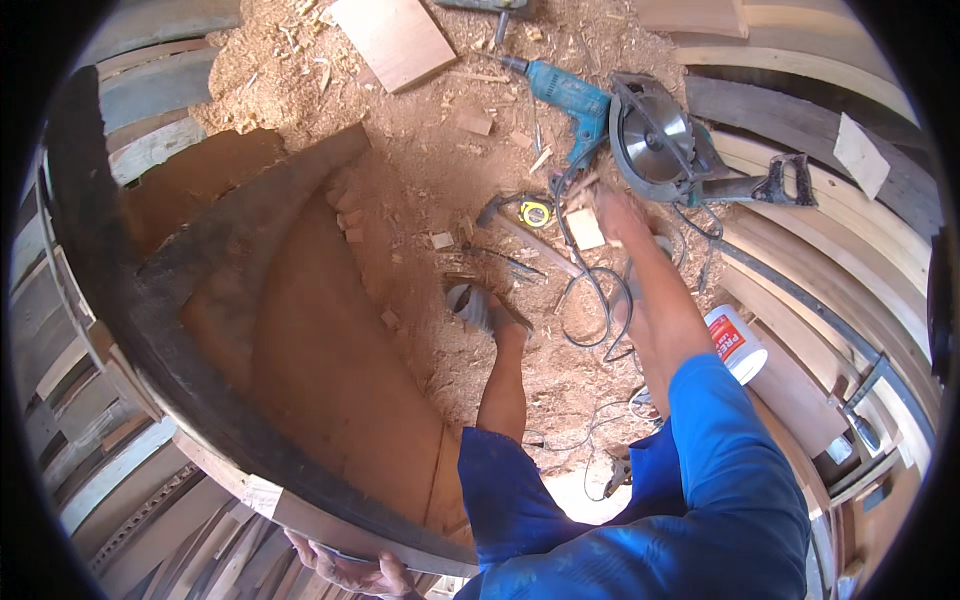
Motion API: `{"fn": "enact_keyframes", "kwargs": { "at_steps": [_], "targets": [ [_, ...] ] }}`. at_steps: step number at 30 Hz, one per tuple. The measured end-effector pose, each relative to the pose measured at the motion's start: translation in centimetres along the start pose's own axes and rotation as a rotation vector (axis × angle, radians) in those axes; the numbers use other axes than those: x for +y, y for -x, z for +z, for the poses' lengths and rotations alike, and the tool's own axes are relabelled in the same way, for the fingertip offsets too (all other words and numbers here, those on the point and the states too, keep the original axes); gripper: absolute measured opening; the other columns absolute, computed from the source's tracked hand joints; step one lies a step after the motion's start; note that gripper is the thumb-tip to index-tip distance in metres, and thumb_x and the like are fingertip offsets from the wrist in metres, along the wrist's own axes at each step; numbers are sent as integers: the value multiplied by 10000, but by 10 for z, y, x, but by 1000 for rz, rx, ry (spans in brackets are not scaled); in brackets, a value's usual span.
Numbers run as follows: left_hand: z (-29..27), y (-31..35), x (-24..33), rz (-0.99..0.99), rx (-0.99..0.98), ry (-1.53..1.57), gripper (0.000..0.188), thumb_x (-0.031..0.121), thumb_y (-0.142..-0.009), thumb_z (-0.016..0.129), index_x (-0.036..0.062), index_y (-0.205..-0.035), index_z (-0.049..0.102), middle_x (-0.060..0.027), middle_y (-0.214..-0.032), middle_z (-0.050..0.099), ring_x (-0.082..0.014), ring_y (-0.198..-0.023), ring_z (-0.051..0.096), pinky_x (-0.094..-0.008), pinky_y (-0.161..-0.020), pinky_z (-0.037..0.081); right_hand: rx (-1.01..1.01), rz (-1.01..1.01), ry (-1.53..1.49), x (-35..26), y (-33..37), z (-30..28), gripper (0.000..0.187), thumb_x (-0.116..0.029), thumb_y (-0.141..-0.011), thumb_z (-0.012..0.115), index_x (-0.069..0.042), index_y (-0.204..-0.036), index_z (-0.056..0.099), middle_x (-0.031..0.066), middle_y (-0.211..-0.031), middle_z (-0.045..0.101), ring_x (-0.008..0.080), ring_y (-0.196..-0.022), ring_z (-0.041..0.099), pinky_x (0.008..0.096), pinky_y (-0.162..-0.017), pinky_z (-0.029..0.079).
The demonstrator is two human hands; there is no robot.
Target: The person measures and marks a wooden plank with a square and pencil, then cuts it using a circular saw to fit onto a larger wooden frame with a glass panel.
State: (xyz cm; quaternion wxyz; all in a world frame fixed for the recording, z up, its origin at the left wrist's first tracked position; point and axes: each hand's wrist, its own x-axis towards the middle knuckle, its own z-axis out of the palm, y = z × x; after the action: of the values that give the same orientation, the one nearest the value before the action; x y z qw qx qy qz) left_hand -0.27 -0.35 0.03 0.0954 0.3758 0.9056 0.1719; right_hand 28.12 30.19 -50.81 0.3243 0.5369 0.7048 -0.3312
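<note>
A large curved wooden panel [340, 370] with a dark edge band stands along my left side. My left hand [355, 572] grips its near rim at the lower edge of the view. Part of that hand is cut off. My right hand [618, 212] reaches down to the floor beside a small pale wood block [586, 229] and a dark cable [592, 290]. Its fingers are blurred, so what they hold, if anything, does not show. Just left of it lie a yellow tape measure [535, 212] and a hammer [545, 245] with a wooden handle.
Beyond my right hand lie a teal power drill [568, 92] and a circular saw [655, 140] with its blade showing. A white bucket [738, 345] stands right of my right arm. Sawdust and offcuts cover the floor around a flat board [393, 42]. Planks line both sides.
</note>
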Motion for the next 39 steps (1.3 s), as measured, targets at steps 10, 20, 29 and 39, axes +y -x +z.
{"fn": "enact_keyframes", "kwargs": {
  "at_steps": [10, 20, 29, 39],
  "targets": [
    [-4, -1, -3, -20, -44, -16, 871, 586, -865, 727, 204, -1567, 381, -201, -1651, 207, -399, -1564, 175, -607, -1234, 241, 403, 109, -694, 64, 113, 95, 257, -92, -858, 679, -62, -1109, 630, 230, -960, 676, 423, -933, 653, 479, -844, 499],
    [-3, 1, -2, -11, -25, -17, 856, 558, -857, 744, 200, -1555, 403, -201, -1647, 228, -403, -1570, 160, -610, -1245, 212, 141, 36, -576, 35, 151, 118, 411, -50, -890, 691, -51, -1296, 626, 154, -1067, 661, 337, -945, 652, 385, -823, 552],
    [-2, 2, 3, 17, -14, 10, 804, 416, -862, 729, 131, -1542, 408, -261, -1632, 225, -420, -1551, 198, -599, -1235, 208, -212, -66, -681, 15, 196, 119, 635, -287, -995, 632, -38, -1537, 415, 276, -1384, 567, 361, -1277, 531, 398, -1088, 388],
    [4, -1, -18, 111, 100, 54, 720, 268, -820, 817, 69, -1436, 501, -246, -1509, 337, -444, -1508, 264, -596, -1204, 300, -678, 13, -5, 79, 362, -44, 605, -345, -958, 619, -64, -1483, 512, 290, -1482, 516, 448, -1434, 431, 483, -1176, 372]
  ]
}}
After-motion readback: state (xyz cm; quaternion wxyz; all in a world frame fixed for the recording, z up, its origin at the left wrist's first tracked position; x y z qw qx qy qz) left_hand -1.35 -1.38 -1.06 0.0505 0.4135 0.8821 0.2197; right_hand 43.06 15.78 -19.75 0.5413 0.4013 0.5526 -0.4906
